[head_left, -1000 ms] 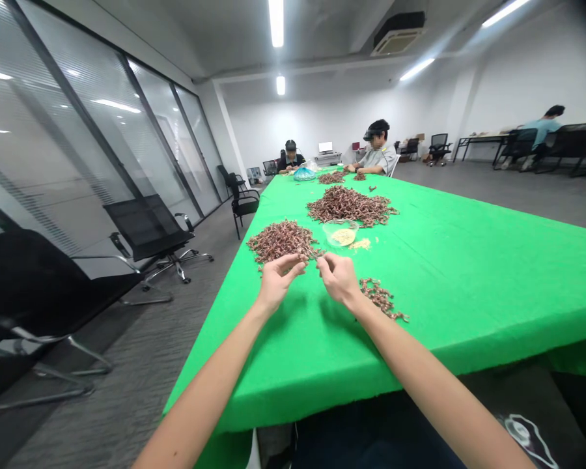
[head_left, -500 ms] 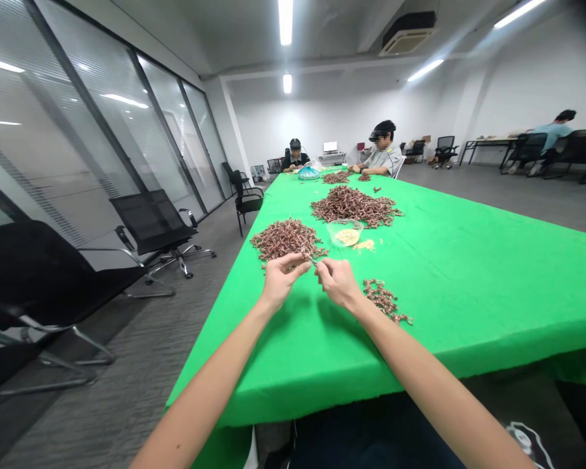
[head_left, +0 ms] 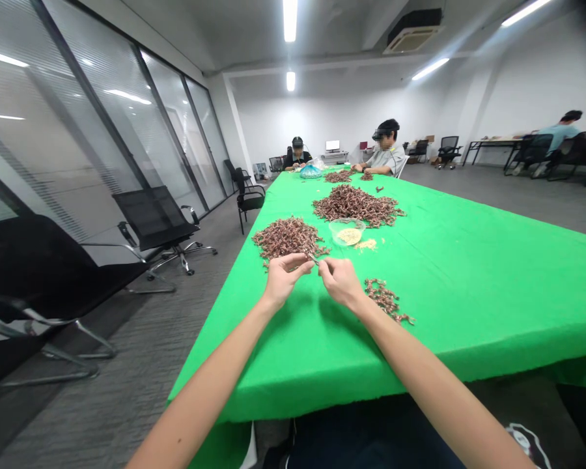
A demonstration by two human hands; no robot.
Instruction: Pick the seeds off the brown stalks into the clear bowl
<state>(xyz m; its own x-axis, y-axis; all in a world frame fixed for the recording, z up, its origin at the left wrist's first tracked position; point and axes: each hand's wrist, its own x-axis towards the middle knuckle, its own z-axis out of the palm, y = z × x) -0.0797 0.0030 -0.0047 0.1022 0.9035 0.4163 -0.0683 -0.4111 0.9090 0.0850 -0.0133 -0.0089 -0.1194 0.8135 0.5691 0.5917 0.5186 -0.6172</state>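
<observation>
My left hand (head_left: 284, 280) and my right hand (head_left: 340, 283) hover close together over a green cloth on the table (head_left: 293, 352). A small thin piece (head_left: 313, 258) shows between their fingertips, too small to identify. It seems to sit in my right fingers, and my left fingers curl close beside it. Just beyond my left hand lies a heap of reddish-brown dried pieces (head_left: 289, 238). A smaller scatter of them (head_left: 383, 299) lies to the right of my right hand. Neither hand touches a heap.
A larger brown heap (head_left: 356, 206) and a glass bowl of pale grains (head_left: 346, 232) stand farther along the table. Two seated people (head_left: 385, 148) work at its far end. Black chairs (head_left: 153, 221) stand left, before a glass wall (head_left: 127, 117).
The small thin piece has come into sight between my fingertips. My hands have drawn slightly closer together, and the whole view has shifted slightly as my head moved.
</observation>
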